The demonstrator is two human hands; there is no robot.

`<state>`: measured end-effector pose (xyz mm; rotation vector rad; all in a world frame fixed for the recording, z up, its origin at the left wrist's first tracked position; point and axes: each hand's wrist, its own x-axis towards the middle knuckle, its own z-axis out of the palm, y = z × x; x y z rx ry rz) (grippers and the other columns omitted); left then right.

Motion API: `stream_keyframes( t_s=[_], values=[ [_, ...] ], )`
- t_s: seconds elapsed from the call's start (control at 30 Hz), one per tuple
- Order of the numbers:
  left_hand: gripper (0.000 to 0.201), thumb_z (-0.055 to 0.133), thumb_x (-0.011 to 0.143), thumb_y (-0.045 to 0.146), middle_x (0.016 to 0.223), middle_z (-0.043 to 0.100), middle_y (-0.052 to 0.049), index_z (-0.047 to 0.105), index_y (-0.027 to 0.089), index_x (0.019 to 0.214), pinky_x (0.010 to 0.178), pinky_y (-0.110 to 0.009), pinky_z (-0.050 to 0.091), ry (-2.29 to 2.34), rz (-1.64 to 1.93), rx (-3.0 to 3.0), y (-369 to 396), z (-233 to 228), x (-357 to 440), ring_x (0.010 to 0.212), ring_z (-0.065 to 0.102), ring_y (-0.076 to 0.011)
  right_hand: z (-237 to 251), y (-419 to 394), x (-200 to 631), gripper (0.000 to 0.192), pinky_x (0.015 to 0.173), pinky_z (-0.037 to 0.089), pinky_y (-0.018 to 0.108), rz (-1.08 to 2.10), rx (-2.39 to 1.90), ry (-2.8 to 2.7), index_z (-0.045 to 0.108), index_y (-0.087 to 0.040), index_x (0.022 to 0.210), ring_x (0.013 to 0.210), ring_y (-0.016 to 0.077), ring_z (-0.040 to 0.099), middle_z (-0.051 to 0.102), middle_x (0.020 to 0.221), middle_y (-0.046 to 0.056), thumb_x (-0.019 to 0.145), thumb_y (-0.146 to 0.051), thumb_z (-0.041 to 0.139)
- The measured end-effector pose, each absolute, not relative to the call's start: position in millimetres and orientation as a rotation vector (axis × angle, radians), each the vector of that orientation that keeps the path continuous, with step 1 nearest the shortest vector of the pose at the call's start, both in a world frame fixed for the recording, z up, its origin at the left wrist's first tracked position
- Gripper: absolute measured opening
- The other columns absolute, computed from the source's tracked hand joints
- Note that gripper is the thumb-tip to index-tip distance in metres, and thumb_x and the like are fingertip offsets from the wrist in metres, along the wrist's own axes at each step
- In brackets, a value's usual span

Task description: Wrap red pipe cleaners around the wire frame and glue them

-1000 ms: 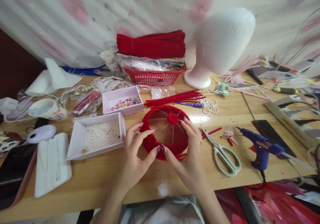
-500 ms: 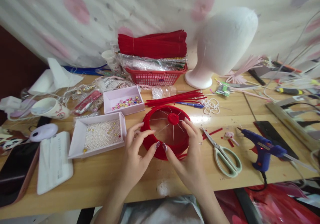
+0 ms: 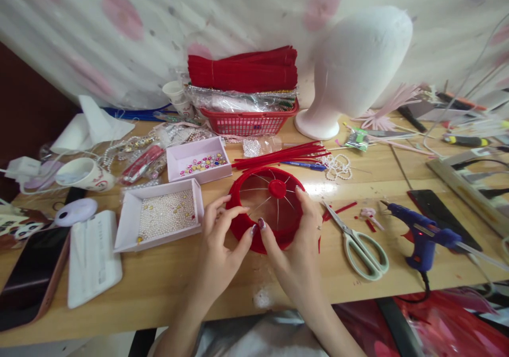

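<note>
Both my hands hold a red fuzzy ring-shaped frame (image 3: pixel 238 187) low over the wooden table, with thin silvery wires running in to a red disc (image 3: pixel 277 188). My left hand (image 3: pixel 222 229) grips its left and near side, fingers curled at the rim and thumb on the front edge. On the right, my right hand (image 3: pixel 296 235) wraps the rim, its thumb against the front edge close to the left thumb. The ring's underside is hidden. Light green-handled scissors (image 3: pixel 363 253) lie partly open to the right, beside cut red strips (image 3: pixel 344 208).
A blue glue gun (image 3: pixel 421 235) stands at the right. Boxes of pearl beads (image 3: pixel 163 216) and gems (image 3: pixel 199 160) sit left. Behind are red chenille stems (image 3: pixel 282 155), a red basket (image 3: pixel 250 122) and a white foam head (image 3: pixel 358 70). A phone (image 3: pixel 34 277) lies far left.
My right thumb has shifted slightly up and left along the rim, and the ring has turned or tilted a little. The view has shifted slightly.
</note>
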<state>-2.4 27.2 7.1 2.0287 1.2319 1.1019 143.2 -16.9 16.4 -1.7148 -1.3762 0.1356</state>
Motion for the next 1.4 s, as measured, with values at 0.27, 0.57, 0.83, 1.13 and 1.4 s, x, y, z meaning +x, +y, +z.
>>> stream_keyframes(
  t_s=[0.27, 0.57, 0.83, 1.13, 1.4],
  values=[
    [0.030, 0.065, 0.091, 0.020, 0.133, 0.051, -0.005, 0.063, 0.032, 0.119, 0.110, -0.041, 0.046, 1.213, 1.055, 1.962, 28, 11, -7, 0.132, 0.052, -0.0223, 18, -16, 142, 0.071, 0.116, 0.034, 0.063, 0.114, -1.732, -1.384, 0.026, -0.022, 0.155, 0.144, 0.0341, 0.036, 0.039, 0.151, 0.018, 0.093, -0.029, 0.061],
    [0.020, 0.064, 0.093, 0.025, 0.128, 0.056, -0.006, 0.068, 0.030, 0.112, 0.108, -0.044, 0.049, 1.248, 1.103, 1.855, 28, 13, -2, 0.127, 0.056, -0.0238, 18, -16, 140, 0.068, 0.115, 0.034, 0.066, 0.085, -1.732, -1.391, 0.029, -0.024, 0.154, 0.145, 0.0351, 0.037, 0.042, 0.150, 0.017, 0.093, -0.029, 0.060],
    [0.017, 0.063, 0.093, 0.023, 0.124, 0.059, -0.007, 0.069, 0.028, 0.108, 0.103, -0.044, 0.051, 1.313, 1.160, 1.859, 26, 12, 5, 0.122, 0.058, -0.0237, 17, -15, 140, 0.068, 0.115, 0.035, 0.067, 0.081, -1.733, -1.389, 0.030, -0.023, 0.153, 0.145, 0.0351, 0.037, 0.043, 0.150, 0.018, 0.093, -0.029, 0.060],
    [0.025, 0.050, 0.103, 0.024, 0.115, 0.065, 0.000, 0.074, 0.032, 0.105, 0.095, -0.027, 0.054, 1.248, 1.310, 1.711, 23, 19, -6, 0.115, 0.062, -0.0145, 14, -16, 140, 0.069, 0.114, 0.036, 0.066, 0.092, -1.735, -1.376, 0.031, -0.022, 0.153, 0.145, 0.0358, 0.038, 0.044, 0.151, 0.019, 0.092, -0.030, 0.061],
    [0.014, 0.063, 0.097, 0.028, 0.094, 0.072, 0.000, 0.074, 0.026, 0.089, 0.078, -0.027, 0.057, 1.197, 1.617, 1.488, 20, 21, -9, 0.091, 0.069, -0.0152, 15, -17, 139, 0.069, 0.114, 0.036, 0.067, 0.077, -1.745, -1.386, 0.030, -0.023, 0.154, 0.146, 0.0355, 0.038, 0.044, 0.152, 0.018, 0.092, -0.030, 0.061]
  ],
)
